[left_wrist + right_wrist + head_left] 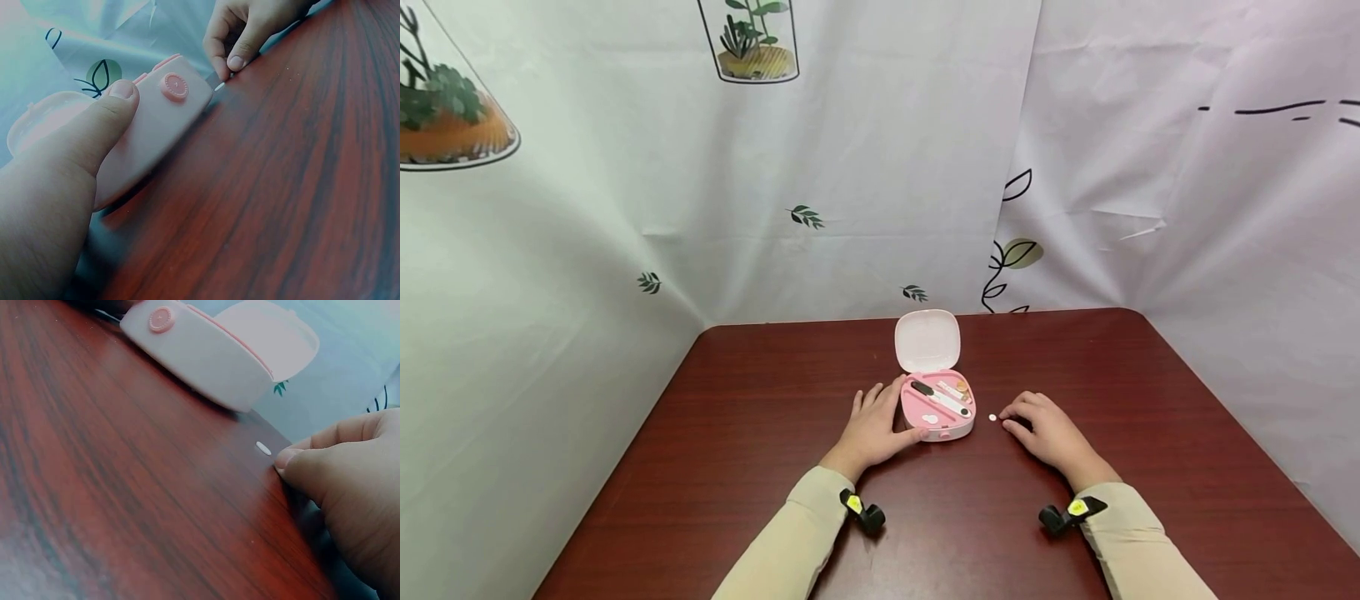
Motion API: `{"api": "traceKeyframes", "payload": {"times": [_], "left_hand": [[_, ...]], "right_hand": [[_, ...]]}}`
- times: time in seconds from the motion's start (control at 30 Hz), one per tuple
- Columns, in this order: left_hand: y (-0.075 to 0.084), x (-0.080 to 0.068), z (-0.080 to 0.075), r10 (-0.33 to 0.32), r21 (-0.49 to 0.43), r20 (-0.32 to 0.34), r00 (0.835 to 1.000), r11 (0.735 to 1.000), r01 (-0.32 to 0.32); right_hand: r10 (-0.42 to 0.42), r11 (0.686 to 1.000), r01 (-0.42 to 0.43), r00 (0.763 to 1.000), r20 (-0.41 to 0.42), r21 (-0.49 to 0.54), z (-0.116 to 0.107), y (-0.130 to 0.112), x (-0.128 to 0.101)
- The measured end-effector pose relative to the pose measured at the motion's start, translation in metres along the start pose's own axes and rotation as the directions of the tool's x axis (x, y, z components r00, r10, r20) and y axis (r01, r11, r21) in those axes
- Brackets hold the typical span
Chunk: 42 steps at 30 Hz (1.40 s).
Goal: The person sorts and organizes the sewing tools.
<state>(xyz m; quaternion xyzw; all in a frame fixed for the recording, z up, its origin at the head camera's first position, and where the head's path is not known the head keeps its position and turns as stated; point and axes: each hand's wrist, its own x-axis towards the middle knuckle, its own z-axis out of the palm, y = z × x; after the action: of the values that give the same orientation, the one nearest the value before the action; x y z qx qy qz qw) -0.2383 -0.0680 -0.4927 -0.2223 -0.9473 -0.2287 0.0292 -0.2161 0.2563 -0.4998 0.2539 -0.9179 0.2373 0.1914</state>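
Observation:
A small white case [946, 433] with a pink tray stands on the table, its white lid [927, 342] raised. My left hand [871, 427] holds the case at its left side, the thumb on the front wall [144, 134] left of the pink round catch [174, 87]. The other fingers spread along the left. A small flat white disc [992, 417], like a button, lies right of the case. Just right of the disc, my right hand [1047, 432] rests with thumb and index finger bent close together. In the right wrist view the disc [263, 448] lies apart from the fingertips.
Inside the tray lie a slim black-and-white tool [942, 399], a white strip [952, 390], small yellowish pieces [962, 387] and small white discs [929, 418]. The dark red wooden table [775, 392] meets a patterned white cloth [850, 167] behind.

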Motion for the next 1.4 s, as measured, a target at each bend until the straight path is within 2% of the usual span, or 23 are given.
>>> {"api": "traceKeyframes", "payload": {"times": [0.27,0.5,0.6,1.0,1.1,1.27,1.4], "left_hand": [[0.000,0.000,0.001,0.016,-0.001,-0.013,1.000,1.000,-0.016],[0.001,0.001,0.001,0.024,-0.001,-0.011,1.000,1.000,-0.024],[0.001,0.001,0.002,0.015,-0.002,-0.006,1.000,1.000,-0.015],[0.000,0.000,0.002,0.001,-0.010,-0.002,1.000,1.000,-0.001],[0.000,0.000,0.001,0.005,-0.008,-0.004,1.000,1.000,-0.005],[0.000,-0.002,0.000,0.005,-0.007,-0.002,1.000,1.000,-0.005],[0.000,-0.002,0.000,0.003,-0.005,-0.003,1.000,1.000,-0.003]], "right_hand": [[0.033,0.999,-0.033,0.999,0.027,-0.018,-0.005,-0.003,0.000],[0.186,0.981,-0.183,0.982,0.029,-0.068,-0.009,-0.001,-0.002],[0.216,0.974,-0.212,0.975,0.052,-0.073,-0.011,-0.001,-0.002],[0.213,0.974,-0.200,0.969,0.129,-0.106,-0.014,-0.009,0.002],[0.189,0.979,-0.176,0.973,0.131,-0.100,-0.010,-0.009,0.001],[0.099,0.994,-0.095,0.991,0.086,-0.047,-0.002,-0.009,0.003],[0.087,0.996,-0.087,0.996,0.003,-0.019,0.001,-0.011,0.008]]}}
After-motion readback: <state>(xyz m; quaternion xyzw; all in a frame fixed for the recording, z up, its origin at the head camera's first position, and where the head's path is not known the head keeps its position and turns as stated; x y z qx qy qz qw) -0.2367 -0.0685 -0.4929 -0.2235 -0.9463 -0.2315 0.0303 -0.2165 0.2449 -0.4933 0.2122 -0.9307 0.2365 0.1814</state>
